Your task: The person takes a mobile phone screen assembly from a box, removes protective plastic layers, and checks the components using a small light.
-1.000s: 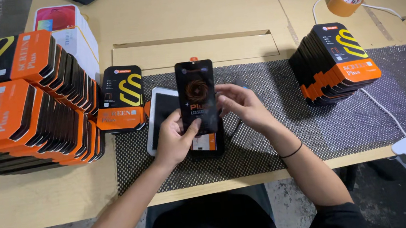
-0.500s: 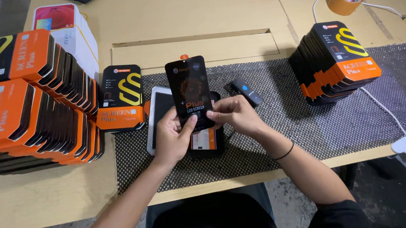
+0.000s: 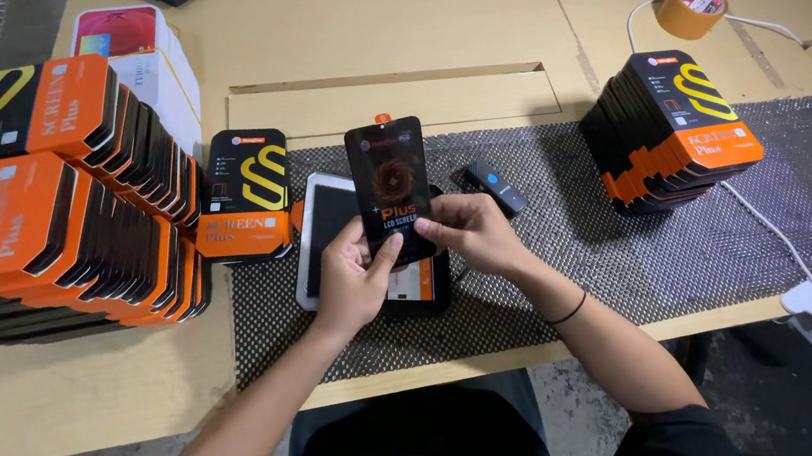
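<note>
Black, glossy phone screen panel (image 3: 391,189) stood upright, long axis pointing away from the person, above the mesh mat (image 3: 580,260). Left hand (image 3: 351,282) fingers clamped its lower left edge; right hand (image 3: 469,234) pinched the lower right.

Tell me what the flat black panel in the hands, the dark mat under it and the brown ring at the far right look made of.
Flat black panel: likely glass under glossy film; it reflects light.
Dark mesh mat: probably rubbery foam; open grid, matte.
Brown ring: packing tape roll, shiny plastic over a card core, apparently.
Left hand and right hand grip the panel's lower end.
</note>
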